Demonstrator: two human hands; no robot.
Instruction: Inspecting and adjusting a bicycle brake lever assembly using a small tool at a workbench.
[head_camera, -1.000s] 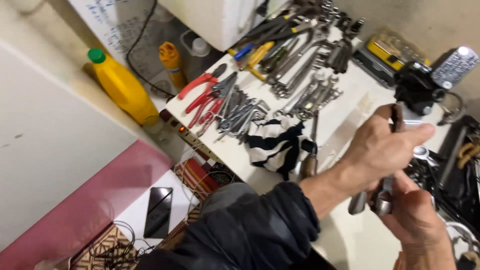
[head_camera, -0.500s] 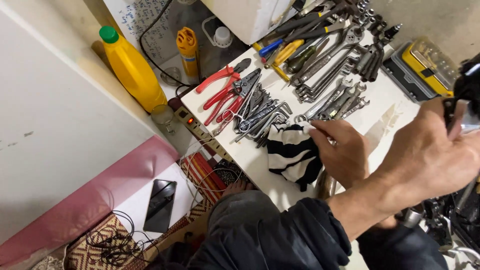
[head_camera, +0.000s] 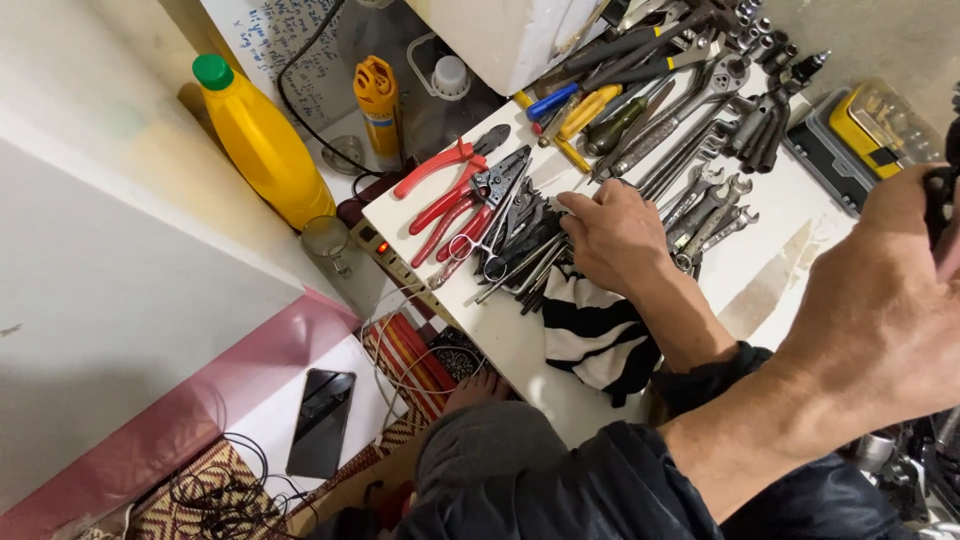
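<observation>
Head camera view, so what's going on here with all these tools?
A seated person rests their right hand on a pile of pliers and cutters on a white board, fingers spread, nothing lifted. Their left hand, close to the camera, is closed around a black part at the right edge. Spanners and a striped cloth lie beside the right hand.
</observation>
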